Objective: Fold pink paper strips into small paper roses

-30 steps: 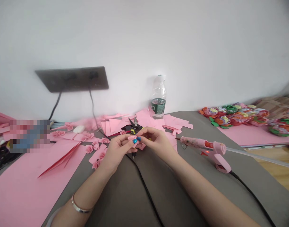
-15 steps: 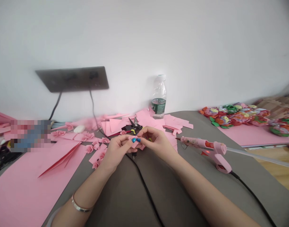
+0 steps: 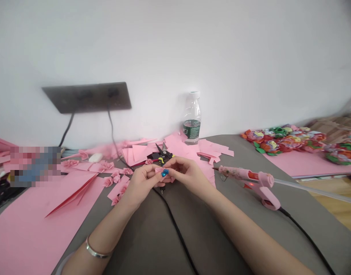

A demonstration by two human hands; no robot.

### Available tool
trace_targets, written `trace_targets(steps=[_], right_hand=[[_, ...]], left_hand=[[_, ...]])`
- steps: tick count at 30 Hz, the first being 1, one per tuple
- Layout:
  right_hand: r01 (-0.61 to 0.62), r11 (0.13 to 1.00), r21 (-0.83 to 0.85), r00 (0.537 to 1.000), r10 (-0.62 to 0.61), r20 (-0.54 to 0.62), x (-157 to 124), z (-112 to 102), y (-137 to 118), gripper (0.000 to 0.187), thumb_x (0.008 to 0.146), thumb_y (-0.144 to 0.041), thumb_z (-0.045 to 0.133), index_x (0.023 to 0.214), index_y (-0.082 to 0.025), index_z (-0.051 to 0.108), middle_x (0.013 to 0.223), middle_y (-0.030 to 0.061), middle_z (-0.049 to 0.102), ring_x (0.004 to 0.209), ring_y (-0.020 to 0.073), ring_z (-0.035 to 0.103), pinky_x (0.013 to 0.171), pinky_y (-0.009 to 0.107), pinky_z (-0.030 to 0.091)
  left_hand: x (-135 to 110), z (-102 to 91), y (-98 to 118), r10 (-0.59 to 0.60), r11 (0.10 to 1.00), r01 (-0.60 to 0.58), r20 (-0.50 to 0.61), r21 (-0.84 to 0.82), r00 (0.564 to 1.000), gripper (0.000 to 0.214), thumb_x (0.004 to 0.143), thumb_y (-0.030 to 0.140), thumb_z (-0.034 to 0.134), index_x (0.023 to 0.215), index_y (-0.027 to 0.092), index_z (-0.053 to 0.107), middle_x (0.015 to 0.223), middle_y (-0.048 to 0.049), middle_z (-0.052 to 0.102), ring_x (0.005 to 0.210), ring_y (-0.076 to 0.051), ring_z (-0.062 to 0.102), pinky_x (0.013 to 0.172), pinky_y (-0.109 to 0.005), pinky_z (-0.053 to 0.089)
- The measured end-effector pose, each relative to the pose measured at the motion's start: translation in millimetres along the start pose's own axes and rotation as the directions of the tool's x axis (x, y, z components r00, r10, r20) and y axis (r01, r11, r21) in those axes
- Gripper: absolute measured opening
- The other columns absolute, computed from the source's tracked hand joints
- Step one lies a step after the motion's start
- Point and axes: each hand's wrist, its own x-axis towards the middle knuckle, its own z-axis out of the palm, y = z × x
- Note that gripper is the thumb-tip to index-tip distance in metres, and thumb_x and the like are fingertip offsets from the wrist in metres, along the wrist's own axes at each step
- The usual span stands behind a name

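Between my fingertips is a small piece of pink paper (image 3: 158, 170), mostly covered by my thumbs with their blue nails. My left hand (image 3: 143, 181) pinches it from the left, and my right hand (image 3: 186, 173) closes on it from the right, the thumb tips touching. Just behind my hands lie black and yellow pliers (image 3: 163, 152), partly hidden. Pink paper sheets (image 3: 139, 152) are heaped around them. Several small pink paper roses (image 3: 108, 181) lie to the left of my left hand. A pink glue gun (image 3: 251, 179) with a lit red light rests right of my right hand.
A water bottle (image 3: 192, 119) stands against the wall. A black cable (image 3: 175, 225) crosses the grey table (image 3: 221, 236). Large pink sheets (image 3: 23, 229) and a folded one cover the left. Colourful paper flowers (image 3: 293, 141) are piled at the right. A dark socket panel (image 3: 89, 97) is on the wall.
My thumbs have drawn closer together over the pink paper, hiding more of it. My view has shifted very slightly; the things on the table stay where they were.
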Motion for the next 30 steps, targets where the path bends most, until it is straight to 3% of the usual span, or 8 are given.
trace_targets(steps=[3,6,15,20,23,27,30], right_hand=[[-0.026,0.999,-0.027,1.000,0.025,-0.018,0,0,1,0.021,0.079,-0.036,0.066,0.081,-0.016,0.065,0.073,0.0024,0.063,0.060,0.0136,0.056,0.060,0.030,0.046],[-0.064,0.997,-0.041,0.998,0.064,0.012,-1,-1,4,0.022,0.079,-0.038,0.064,0.080,-0.016,0.063,0.070,0.0022,0.062,0.062,0.0150,0.057,0.061,0.030,0.045],[-0.088,0.995,0.042,0.995,0.086,0.046,-2,0,2,0.026,0.081,-0.042,0.063,0.081,-0.016,0.060,0.075,0.0009,0.060,0.064,0.0127,0.055,0.062,0.027,0.044],[-0.074,0.996,0.040,0.994,0.070,0.086,-2,-1,-3,0.027,0.080,-0.042,0.065,0.072,-0.016,0.060,0.067,-0.0013,0.056,0.061,0.0114,0.051,0.059,0.026,0.041],[-0.042,0.996,0.073,0.999,0.040,0.028,-2,1,-4,0.028,0.081,-0.042,0.064,0.069,-0.018,0.056,0.063,-0.0026,0.054,0.059,0.0112,0.050,0.057,0.025,0.039],[-0.006,0.992,0.130,0.992,0.022,-0.126,-3,8,-1,0.027,0.079,-0.041,0.067,0.072,-0.019,0.054,0.063,-0.0024,0.056,0.057,0.0118,0.054,0.054,0.025,0.042],[0.034,0.983,0.183,0.985,-0.002,-0.170,-3,13,0,0.026,0.077,-0.040,0.070,0.074,-0.019,0.054,0.073,0.0003,0.061,0.063,0.0127,0.058,0.054,0.025,0.045]], left_hand=[[0,0.7,2,0.018,0.999,-0.019,-0.041,-0.027,0.999,0.041,0.075,0.044,0.077,0.094,0.020,0.049,0.069,0.0001,0.075,0.075,-0.018,0.075,0.072,-0.029,0.059],[-1,2.0,4,0.019,1.000,-0.020,-0.024,-0.003,1.000,0.044,0.074,0.046,0.077,0.089,0.022,0.042,0.066,0.0020,0.074,0.072,-0.017,0.075,0.071,-0.029,0.059],[-1,1.6,4,0.096,0.994,-0.097,0.014,0.059,0.995,0.033,0.084,0.043,0.067,0.093,0.022,0.044,0.073,0.0007,0.074,0.072,-0.017,0.074,0.070,-0.029,0.059],[-3,-0.2,8,0.129,0.981,-0.135,0.047,0.139,0.990,0.026,0.089,0.040,0.060,0.093,0.023,0.041,0.074,0.0012,0.070,0.069,-0.016,0.071,0.070,-0.031,0.059],[-2,-3.7,7,0.204,0.955,-0.191,-0.034,0.229,0.978,0.016,0.091,0.035,0.055,0.096,0.023,0.046,0.072,0.0028,0.064,0.065,-0.013,0.066,0.065,-0.027,0.056],[-1,-7.3,5,0.380,0.862,-0.265,-0.206,0.431,0.902,0.006,0.089,0.027,0.054,0.092,0.022,0.055,0.072,0.0038,0.052,0.064,-0.010,0.056,0.057,-0.020,0.047],[-1,-4.8,3,0.402,0.843,-0.274,-0.204,0.463,0.893,0.011,0.086,0.027,0.059,0.095,0.022,0.054,0.068,0.0055,0.047,0.062,-0.011,0.052,0.055,-0.019,0.043]])
